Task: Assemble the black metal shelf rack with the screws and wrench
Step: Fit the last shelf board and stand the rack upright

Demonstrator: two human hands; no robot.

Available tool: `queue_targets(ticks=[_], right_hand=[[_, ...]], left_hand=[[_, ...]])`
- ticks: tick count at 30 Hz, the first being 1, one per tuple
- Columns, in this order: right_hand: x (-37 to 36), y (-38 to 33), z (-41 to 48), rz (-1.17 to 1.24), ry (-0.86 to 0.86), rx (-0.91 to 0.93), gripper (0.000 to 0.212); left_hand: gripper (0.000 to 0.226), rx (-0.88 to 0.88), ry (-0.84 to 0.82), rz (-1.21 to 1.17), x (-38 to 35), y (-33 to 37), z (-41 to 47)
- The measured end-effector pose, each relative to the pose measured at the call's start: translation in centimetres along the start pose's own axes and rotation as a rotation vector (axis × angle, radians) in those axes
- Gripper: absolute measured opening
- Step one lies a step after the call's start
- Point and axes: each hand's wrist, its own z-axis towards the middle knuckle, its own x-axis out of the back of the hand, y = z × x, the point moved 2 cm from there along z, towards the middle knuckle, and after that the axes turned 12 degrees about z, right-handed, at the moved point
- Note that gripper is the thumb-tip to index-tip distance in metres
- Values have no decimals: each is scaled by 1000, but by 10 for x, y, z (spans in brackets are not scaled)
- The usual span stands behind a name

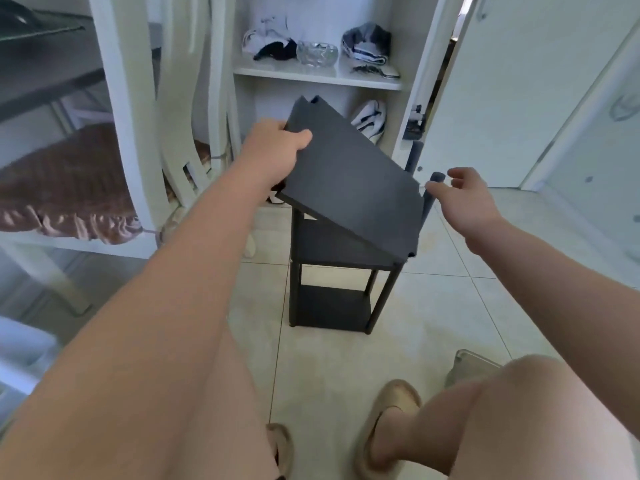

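Observation:
A black metal shelf rack (332, 299) stands on the tiled floor in front of me, with two shelves fitted between its posts. My left hand (277, 147) grips the far left edge of a loose black shelf panel (349, 178), thumb on top, holding it tilted over the rack. The panel's near right corner rests low by the rack's front right post. My right hand (464, 199) hovers with fingers spread beside the top of a black post (437, 178) at the panel's right edge; whether it touches is unclear. No screws or wrench are visible.
A white cupboard (318, 77) with folded cloths and a glass bowl (317, 51) stands behind the rack, its door (491, 98) open to the right. White chairs (145, 133) with a brown cushion crowd the left. My slippered feet (391, 410) are on the tiles below.

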Motion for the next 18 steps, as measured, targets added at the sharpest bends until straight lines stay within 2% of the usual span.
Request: queue_targets(ticks=[2,4,7,12,15,18], right_hand=[[-3,-2,15,-13,7,4,62],[-8,-5,29,27,14,-6,63],[-16,-14,47,126,22,33,48],[-25,-12,79,191,78,64,34],[-30,-2,96,174,120,74,44],[-31,11,109,161,163,90,51]], left_hand=[[11,76,56,-163,6,-3,16],[18,150,75,-303,9,-3,32],[25,222,53,-417,7,-5,55],[27,288,46,-423,-12,-13,88],[41,287,72,-369,-22,-21,105],[39,255,82,-286,-33,-30,115]])
